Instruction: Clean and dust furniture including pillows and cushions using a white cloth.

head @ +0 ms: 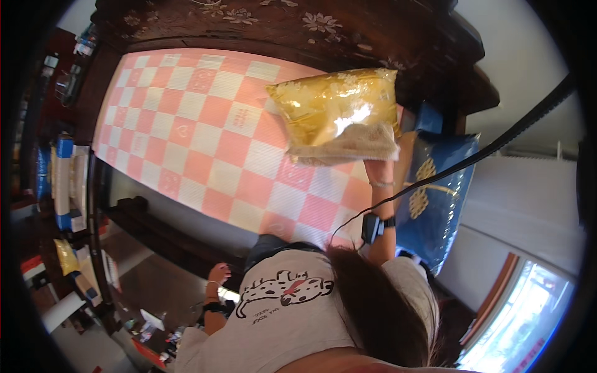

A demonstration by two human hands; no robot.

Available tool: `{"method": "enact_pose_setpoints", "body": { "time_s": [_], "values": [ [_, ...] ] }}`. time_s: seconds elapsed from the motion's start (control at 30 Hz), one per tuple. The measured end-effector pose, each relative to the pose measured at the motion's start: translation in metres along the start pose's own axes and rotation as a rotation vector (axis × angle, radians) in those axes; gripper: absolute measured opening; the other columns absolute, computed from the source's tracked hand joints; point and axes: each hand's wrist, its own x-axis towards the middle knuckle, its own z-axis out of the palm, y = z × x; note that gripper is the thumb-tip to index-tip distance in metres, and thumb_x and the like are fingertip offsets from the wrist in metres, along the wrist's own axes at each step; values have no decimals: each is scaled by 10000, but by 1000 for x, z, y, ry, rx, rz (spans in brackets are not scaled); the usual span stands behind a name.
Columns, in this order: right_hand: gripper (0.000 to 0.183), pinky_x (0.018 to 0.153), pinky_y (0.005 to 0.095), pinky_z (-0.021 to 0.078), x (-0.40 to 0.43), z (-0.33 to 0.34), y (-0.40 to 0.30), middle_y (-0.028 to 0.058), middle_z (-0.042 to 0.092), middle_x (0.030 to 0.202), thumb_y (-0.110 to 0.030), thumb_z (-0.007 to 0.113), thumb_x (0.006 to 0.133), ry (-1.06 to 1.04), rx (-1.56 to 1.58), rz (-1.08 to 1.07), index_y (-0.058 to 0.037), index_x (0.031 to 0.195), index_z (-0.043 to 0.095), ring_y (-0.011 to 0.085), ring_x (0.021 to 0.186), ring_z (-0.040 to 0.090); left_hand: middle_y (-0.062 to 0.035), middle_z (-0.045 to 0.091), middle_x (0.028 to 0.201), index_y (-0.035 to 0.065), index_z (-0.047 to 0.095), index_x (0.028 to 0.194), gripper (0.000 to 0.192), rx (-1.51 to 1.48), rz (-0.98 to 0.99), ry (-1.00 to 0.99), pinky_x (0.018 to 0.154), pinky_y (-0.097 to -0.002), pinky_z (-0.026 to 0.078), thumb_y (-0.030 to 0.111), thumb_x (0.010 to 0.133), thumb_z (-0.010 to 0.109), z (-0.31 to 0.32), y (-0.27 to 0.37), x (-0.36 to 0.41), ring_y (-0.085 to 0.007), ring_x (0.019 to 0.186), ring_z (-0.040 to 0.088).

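Observation:
At the wooden backrest a shiny golden-yellow cushion (336,102) stands tilted on a pink and white checkered mat (205,154). My right hand (380,167) holds a beige cloth (350,147) against the cushion's lower front; the cloth hides most of the fingers. A bracelet and a dark wrist device are on that arm. Lower left, beside my body, my left hand (220,273) hangs over the floor side with loosely bent fingers and nothing seen in it. A shiny blue cushion (440,196) with gold knot decoration lies right of my right forearm.
The carved dark wooden backrest (280,23) runs behind the mat. A black cable (447,172) passes over my right arm from the upper right. Dark wooden furniture (154,284) with small items stands at the left, near another blue and beige cushion (64,182). A bright window (522,321) is lower right.

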Motion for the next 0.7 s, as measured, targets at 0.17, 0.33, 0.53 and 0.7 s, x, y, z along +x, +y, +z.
{"method": "enact_pose_setpoints", "body": {
  "time_s": [0.17, 0.33, 0.53, 0.7],
  "values": [
    [389, 859, 313, 408, 43, 16, -65, 55, 514, 1085, -246, 485, 847, 79, -90, -101, -69, 1191, 445, 198, 991, 495, -100, 609, 779, 104, 480, 1080, 274, 220, -25, 163, 478, -294, 448, 201, 825, 504, 26, 61, 26, -165, 636, 588],
    [442, 911, 311, 366, 156, -16, -41, 75, 472, 1167, -268, 485, 837, -45, -470, 65, -53, 1217, 415, 216, 1061, 455, -84, 610, 764, 89, 493, 1081, 265, 226, -15, 199, 479, -256, 431, 170, 829, 481, 36, 71, 36, -148, 578, 568],
    [463, 854, 325, 387, 314, -41, 57, 110, 509, 1121, -305, 545, 772, -235, -1307, 206, -31, 1140, 477, 238, 994, 490, -68, 551, 711, 34, 489, 1033, 234, -26, 6, 178, 423, -213, 397, 146, 827, 494, 33, 56, 27, -125, 520, 520],
    [613, 727, 362, 453, 312, 7, 110, 158, 594, 957, -397, 656, 604, -413, -1705, 719, -48, 1092, 532, 258, 838, 573, -100, 589, 798, 105, 465, 1103, 290, -85, -132, 316, 498, -273, 422, 187, 830, 516, 21, 35, -21, -185, 645, 588]
  ]
}}
